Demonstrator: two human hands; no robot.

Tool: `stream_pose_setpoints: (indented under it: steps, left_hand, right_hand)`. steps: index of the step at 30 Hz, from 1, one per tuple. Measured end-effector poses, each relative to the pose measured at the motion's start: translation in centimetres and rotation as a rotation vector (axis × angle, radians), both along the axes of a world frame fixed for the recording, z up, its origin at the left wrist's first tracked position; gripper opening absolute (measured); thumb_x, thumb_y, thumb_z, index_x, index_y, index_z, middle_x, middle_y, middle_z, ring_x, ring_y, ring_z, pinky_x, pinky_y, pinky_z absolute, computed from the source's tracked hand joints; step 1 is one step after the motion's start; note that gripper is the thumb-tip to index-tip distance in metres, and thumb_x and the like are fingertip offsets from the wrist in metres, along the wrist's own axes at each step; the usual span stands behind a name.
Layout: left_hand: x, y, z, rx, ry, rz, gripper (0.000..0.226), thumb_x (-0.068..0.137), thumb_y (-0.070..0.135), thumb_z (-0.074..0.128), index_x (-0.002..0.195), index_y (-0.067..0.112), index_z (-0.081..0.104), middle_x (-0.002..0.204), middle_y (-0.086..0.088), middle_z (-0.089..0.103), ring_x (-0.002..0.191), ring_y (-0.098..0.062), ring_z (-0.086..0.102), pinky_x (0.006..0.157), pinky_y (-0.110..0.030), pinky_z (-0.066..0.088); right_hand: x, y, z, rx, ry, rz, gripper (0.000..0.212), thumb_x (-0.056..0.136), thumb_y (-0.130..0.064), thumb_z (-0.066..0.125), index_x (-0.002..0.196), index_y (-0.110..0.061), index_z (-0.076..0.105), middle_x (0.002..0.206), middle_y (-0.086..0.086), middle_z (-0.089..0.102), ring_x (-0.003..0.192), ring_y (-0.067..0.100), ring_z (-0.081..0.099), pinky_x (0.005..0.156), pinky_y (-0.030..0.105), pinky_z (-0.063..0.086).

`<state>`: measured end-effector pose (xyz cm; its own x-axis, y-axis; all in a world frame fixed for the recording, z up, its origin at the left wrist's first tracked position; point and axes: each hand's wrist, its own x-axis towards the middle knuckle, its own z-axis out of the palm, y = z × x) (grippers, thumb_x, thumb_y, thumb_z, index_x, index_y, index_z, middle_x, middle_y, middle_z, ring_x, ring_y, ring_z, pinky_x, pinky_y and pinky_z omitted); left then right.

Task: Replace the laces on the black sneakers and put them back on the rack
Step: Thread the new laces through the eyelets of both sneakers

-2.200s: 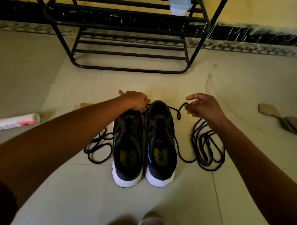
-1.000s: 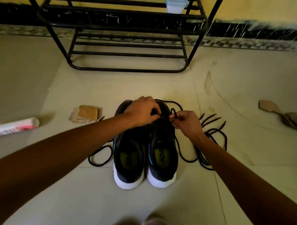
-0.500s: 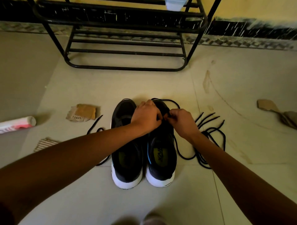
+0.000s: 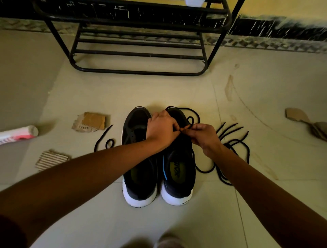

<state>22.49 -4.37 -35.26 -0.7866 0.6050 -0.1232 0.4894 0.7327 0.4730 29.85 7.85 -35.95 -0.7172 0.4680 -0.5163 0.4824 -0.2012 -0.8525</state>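
Two black sneakers with white soles stand side by side on the floor, heels toward me: the left sneaker [image 4: 137, 168] and the right sneaker [image 4: 178, 170]. My left hand [image 4: 161, 130] grips the front of the right sneaker. My right hand [image 4: 205, 137] pinches a black lace [image 4: 192, 121] right beside it, over the shoe's eyelets. That lace loops around the toe and trails down the shoe's right side into a pile of loose black laces [image 4: 235, 145]. Another black lace [image 4: 104, 139] lies left of the shoes. The black metal rack [image 4: 139, 53] stands beyond them.
Torn cardboard pieces lie on the left [image 4: 90, 122] [image 4: 52, 159] and at the far right [image 4: 299, 116]. A white and pink roll [image 4: 17, 133] lies at the left edge. A pale container [image 4: 194, 2] sits on the rack. My foot [image 4: 169, 241] shows at the bottom.
My right hand came in from the right with the lace and met my left hand over the right sneaker. The left hand shifted from the left sneaker's toe to the right sneaker.
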Motion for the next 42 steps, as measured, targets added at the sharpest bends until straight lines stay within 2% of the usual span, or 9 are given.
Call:
stream_pose_setpoints:
  steps: [5, 10, 15, 20, 22, 27, 31, 36, 42]
  left_hand:
    - [0.2, 0.0, 0.1, -0.001, -0.021, 0.017, 0.014, 0.082, 0.036, 0.063, 0.092, 0.029, 0.069, 0.116, 0.0, 0.049, 0.115, -0.023, 0.039, 0.092, -0.035, 0.033]
    - [0.2, 0.2, 0.6, -0.046, -0.058, 0.06, 0.014, 0.077, 0.038, 0.068, 0.089, 0.033, 0.069, 0.119, 0.0, 0.047, 0.118, -0.022, 0.037, 0.095, -0.035, 0.029]
    - [0.8, 0.7, 0.4, -0.066, 0.008, 0.084, 0.011, 0.079, 0.035, 0.064, 0.087, 0.03, 0.068, 0.115, -0.001, 0.049, 0.115, -0.025, 0.039, 0.092, -0.036, 0.029]
    - [0.8, 0.5, 0.2, -0.036, 0.007, 0.066, 0.012, 0.08, 0.035, 0.062, 0.087, 0.029, 0.069, 0.115, 0.001, 0.049, 0.115, -0.023, 0.038, 0.091, -0.034, 0.028]
    - [0.8, 0.4, 0.3, -0.029, 0.01, 0.054, 0.011, 0.08, 0.035, 0.062, 0.087, 0.029, 0.068, 0.115, 0.001, 0.05, 0.115, -0.023, 0.039, 0.091, -0.034, 0.029]
    - [0.6, 0.1, 0.3, -0.026, 0.053, -0.009, 0.013, 0.08, 0.036, 0.061, 0.088, 0.028, 0.067, 0.118, 0.004, 0.051, 0.115, -0.021, 0.041, 0.091, -0.035, 0.029]
    - [0.4, 0.1, 0.6, -0.059, 0.076, -0.055, 0.015, 0.08, 0.035, 0.061, 0.093, 0.028, 0.065, 0.12, 0.004, 0.051, 0.116, -0.022, 0.041, 0.091, -0.037, 0.03]
    - [0.6, 0.4, 0.6, -0.094, 0.035, 0.029, 0.016, 0.078, 0.034, 0.065, 0.093, 0.029, 0.066, 0.119, 0.0, 0.049, 0.116, -0.024, 0.041, 0.093, -0.037, 0.031]
    - [0.7, 0.7, 0.2, -0.161, 0.13, 0.0, 0.014, 0.08, 0.036, 0.061, 0.093, 0.032, 0.066, 0.117, 0.0, 0.052, 0.114, -0.025, 0.043, 0.094, -0.041, 0.029]
  right_hand:
    - [0.0, 0.1, -0.2, -0.043, -0.015, -0.007, 0.006, 0.076, -0.004, 0.074, 0.075, -0.005, 0.068, 0.07, 0.002, 0.069, 0.065, 0.012, 0.062, 0.06, 0.02, 0.047]
    - [-0.2, 0.1, -0.3, -0.049, -0.033, -0.028, 0.009, 0.075, -0.006, 0.076, 0.07, -0.008, 0.068, 0.077, 0.008, 0.069, 0.079, 0.024, 0.06, 0.07, 0.031, 0.044]
    - [-0.2, 0.0, -0.5, -0.047, -0.04, -0.038, 0.011, 0.074, -0.007, 0.076, 0.077, 0.0, 0.068, 0.087, 0.015, 0.07, 0.086, 0.029, 0.06, 0.084, 0.04, 0.047]
    - [0.1, -0.2, -0.5, -0.04, -0.016, -0.014, 0.004, 0.078, -0.008, 0.073, 0.076, -0.008, 0.07, 0.092, 0.018, 0.069, 0.087, 0.027, 0.062, 0.092, 0.044, 0.049]
    - [0.2, -0.3, -0.5, -0.046, -0.001, -0.007, 0.002, 0.081, -0.008, 0.071, 0.08, -0.006, 0.069, 0.09, 0.015, 0.069, 0.087, 0.025, 0.063, 0.088, 0.04, 0.051]
    - [0.7, -0.2, -0.5, -0.039, 0.034, 0.022, 0.01, 0.086, -0.007, 0.064, 0.078, -0.012, 0.067, 0.077, 0.002, 0.068, 0.069, 0.009, 0.064, 0.062, 0.017, 0.051]
    - [0.8, -0.2, -0.6, -0.021, 0.048, 0.012, 0.006, 0.087, -0.006, 0.063, 0.083, -0.009, 0.066, 0.08, 0.005, 0.067, 0.071, 0.011, 0.063, 0.066, 0.018, 0.053]
    - [0.6, -0.6, -0.7, 0.039, 0.044, 0.012, 0.002, 0.085, -0.006, 0.066, 0.084, -0.006, 0.068, 0.078, 0.007, 0.067, 0.069, 0.012, 0.064, 0.066, 0.019, 0.053]
    - [0.5, -0.9, -0.8, 0.076, 0.037, -0.011, 0.006, 0.085, -0.007, 0.067, 0.08, -0.01, 0.068, 0.078, 0.005, 0.068, 0.072, 0.014, 0.064, 0.071, 0.023, 0.054]
